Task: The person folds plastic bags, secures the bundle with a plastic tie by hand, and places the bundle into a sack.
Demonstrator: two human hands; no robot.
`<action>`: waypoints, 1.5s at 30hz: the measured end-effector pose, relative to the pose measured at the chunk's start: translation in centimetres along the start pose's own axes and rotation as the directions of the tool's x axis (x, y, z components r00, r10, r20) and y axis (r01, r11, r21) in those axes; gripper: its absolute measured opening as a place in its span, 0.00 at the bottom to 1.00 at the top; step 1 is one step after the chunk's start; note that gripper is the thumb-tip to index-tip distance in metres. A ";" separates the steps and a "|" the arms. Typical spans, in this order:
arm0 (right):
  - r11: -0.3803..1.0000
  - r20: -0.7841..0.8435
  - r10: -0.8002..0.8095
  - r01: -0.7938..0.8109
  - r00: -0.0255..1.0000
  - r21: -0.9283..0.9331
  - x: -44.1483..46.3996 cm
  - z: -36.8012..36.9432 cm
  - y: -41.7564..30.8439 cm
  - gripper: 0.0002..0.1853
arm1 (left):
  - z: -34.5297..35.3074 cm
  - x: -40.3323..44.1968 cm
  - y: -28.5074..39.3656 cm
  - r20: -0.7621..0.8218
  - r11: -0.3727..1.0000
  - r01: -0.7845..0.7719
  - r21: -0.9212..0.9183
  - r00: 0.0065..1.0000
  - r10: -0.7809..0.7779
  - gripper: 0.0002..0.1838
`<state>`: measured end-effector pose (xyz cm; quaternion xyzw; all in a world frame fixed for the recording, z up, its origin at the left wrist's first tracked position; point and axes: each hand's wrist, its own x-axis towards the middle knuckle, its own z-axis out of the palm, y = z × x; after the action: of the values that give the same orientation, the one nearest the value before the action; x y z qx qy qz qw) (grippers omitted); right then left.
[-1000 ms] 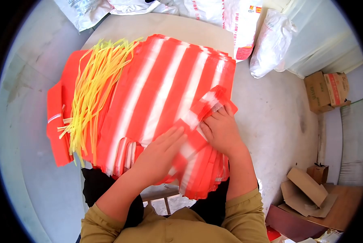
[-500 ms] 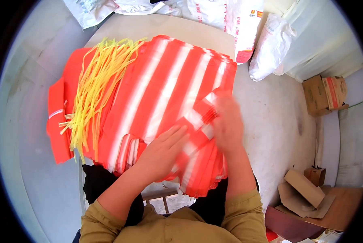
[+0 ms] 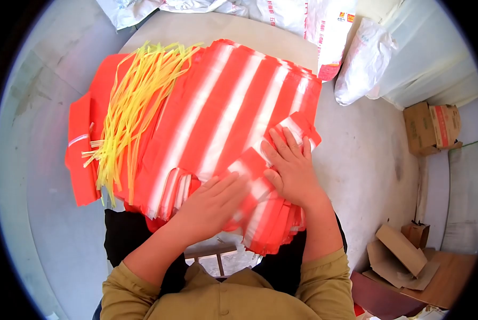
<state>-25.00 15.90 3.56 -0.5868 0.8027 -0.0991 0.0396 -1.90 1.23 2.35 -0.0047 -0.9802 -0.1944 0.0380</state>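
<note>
A pile of red and white striped sheets [image 3: 223, 106] covers much of the round table. Yellow strips [image 3: 137, 106] lie in a loose bundle over its left part, beside a folded red piece [image 3: 81, 149]. My right hand [image 3: 289, 168] lies flat, fingers spread, on a folded striped piece [image 3: 300, 125] at the pile's lower right. Left of it, my left hand [image 3: 217, 200] rests with straight fingers on the same striped material, its fingertips slightly blurred. Gathered striped ends [image 3: 276, 226] hang over the table's near edge below the hands.
White printed bags [image 3: 281, 16] stand behind the table [image 3: 217, 26], and another white bag [image 3: 362, 61] leans at its back right. A cardboard box [image 3: 432, 128] is at the right. An opened carton [image 3: 401, 258] sits on a brown surface [image 3: 447, 277] at the lower right.
My right hand, blurred half a second ago, now lies flat with spread fingers on the folded piece. My left hand has stayed at nearly the same spot. The view has shifted slightly.
</note>
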 end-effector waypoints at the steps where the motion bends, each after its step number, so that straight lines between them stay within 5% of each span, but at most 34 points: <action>1: 1.000 -0.028 0.008 -0.008 1.000 -0.009 0.1 0.1 0.2 0.32 | -0.1 -0.4 0.0 0.024 1.000 -0.006 0.021 1.000 0.005 0.34; 10: 0.994 -0.159 0.108 -0.104 0.981 0.033 0.9 0.7 1.2 0.27 | -1.8 -3.8 -0.7 0.072 0.997 -0.042 -0.070 0.996 0.047 0.34; 16: 0.989 -0.225 0.145 -0.137 0.964 0.050 1.6 1.2 1.5 0.23 | -1.9 -3.0 -0.9 -0.091 0.942 0.117 -0.314 0.984 -0.153 0.21; 21: 0.952 -0.313 0.300 -0.303 0.901 0.041 1.8 1.5 1.6 0.28 | -1.4 -1.7 -0.7 -0.226 0.964 0.113 -0.239 0.960 -0.169 0.18; 24: 0.899 -0.369 0.426 -0.341 0.826 0.273 2.0 1.7 3.3 0.37 | -1.3 -1.0 -0.4 -0.241 0.972 0.147 -0.184 0.952 -0.189 0.19; 27: 0.716 -0.216 0.571 -0.352 0.792 0.602 1.8 0.4 3.8 0.45 | -1.7 -0.2 0.3 -0.237 0.957 0.226 -0.182 0.934 -0.266 0.24; 36: 0.722 -0.325 0.546 -0.237 0.772 0.650 2.5 0.0 4.2 0.45 | -2.0 0.3 1.2 -0.129 0.923 0.348 -0.164 0.920 -0.370 0.37; 39: 0.643 -0.320 0.540 -0.137 0.778 0.754 3.1 -0.3 3.4 0.46 | -2.1 0.4 1.6 -0.091 0.907 0.385 -0.171 0.910 -0.403 0.38; 43: 0.305 -0.176 0.552 -0.001 0.815 0.952 3.9 1.5 2.8 0.50 | -1.9 0.5 1.8 -0.108 0.918 0.364 -0.156 0.918 -0.382 0.40; 45: 0.390 -0.165 0.495 -0.049 0.853 0.919 3.7 1.9 2.4 0.51 | -1.7 0.5 1.7 -0.105 0.911 0.370 -0.181 0.914 -0.392 0.40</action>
<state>-28.01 12.87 1.42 -0.2957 0.7026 -0.6197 0.1868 -2.20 2.19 4.58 0.1973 -0.9387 -0.2747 0.0669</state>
